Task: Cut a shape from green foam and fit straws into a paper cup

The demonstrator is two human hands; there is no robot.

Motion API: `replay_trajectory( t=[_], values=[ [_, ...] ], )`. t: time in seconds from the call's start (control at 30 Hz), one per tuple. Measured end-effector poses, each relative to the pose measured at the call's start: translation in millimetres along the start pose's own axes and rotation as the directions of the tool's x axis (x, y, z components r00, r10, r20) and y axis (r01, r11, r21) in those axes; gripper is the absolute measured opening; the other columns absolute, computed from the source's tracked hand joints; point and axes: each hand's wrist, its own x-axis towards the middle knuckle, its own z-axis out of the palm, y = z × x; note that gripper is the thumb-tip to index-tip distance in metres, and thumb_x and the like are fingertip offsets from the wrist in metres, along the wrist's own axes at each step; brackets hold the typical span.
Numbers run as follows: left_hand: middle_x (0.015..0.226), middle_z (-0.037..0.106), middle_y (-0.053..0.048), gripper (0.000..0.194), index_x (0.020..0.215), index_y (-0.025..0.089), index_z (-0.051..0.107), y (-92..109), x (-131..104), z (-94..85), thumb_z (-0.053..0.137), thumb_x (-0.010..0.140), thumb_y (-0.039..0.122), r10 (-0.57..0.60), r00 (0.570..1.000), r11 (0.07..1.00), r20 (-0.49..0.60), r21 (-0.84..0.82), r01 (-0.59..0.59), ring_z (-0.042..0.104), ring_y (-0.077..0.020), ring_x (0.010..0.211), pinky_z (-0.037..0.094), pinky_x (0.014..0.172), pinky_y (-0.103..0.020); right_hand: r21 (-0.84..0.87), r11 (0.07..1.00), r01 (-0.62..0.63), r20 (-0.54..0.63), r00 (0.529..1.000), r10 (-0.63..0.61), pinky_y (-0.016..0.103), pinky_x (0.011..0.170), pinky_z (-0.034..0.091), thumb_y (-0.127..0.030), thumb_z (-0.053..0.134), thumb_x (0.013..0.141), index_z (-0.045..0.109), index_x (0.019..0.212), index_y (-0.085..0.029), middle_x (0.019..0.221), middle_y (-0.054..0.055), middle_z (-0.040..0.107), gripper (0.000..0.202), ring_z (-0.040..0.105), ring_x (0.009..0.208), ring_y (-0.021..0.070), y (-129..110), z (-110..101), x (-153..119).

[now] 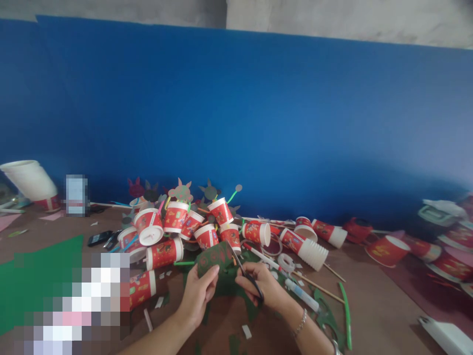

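While the left grip [197,291] pinches it, green paper [211,257] projects beyond.

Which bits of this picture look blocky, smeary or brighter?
Head view: big squares hide much of the lower left, over part of the green sheet; head view: red cups at the right edge look smeared, while the left hand and scissors look clearer; head view: the blue board gets paler towards the right.

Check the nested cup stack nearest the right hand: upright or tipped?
Tipped: the nested cup stack lies sideways, its white rims facing right.
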Motion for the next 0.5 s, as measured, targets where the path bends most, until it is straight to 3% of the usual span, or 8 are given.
replay_trajectory(
  t=[0.23,0.5],
  values=[
    [0.046,0.042,0.01,0.038,0.061,0.018,0.041,0.5,0.4,-0.9,0.073,0.063,0.038,-0.007,1.0,1.0,-0.013,-0.02,0.007,0.024,0.0002,0.033,0.013,0.035,-0.016,-0.017,0.999,-0.033,-0.013,0.999,0.033,0.015,0.031,0.03,-0.05,0.061,0.073,0.05,0.067,-0.017,0.037,-0.009,0.045,0.035,0.036,0.029,0.0049,-5.8,0.3,-1.9],
    [0.045,0.045,0.01,0.038,0.06,0.017,0.042,0.5,1.0,-0.9,0.074,0.06,0.038,0.002,0.997,0.999,-0.083,-0.048,-0.006,0.025,0.0004,0.032,0.014,0.035,-0.015,-0.053,0.999,-0.011,0.019,1.0,0.012,0.015,0.032,0.031,-0.048,0.062,0.074,0.052,0.071,-0.016,0.038,-0.009,0.045,0.033,0.039,0.03,0.0051,3.2,-5.8,-0.5]
  ],
)
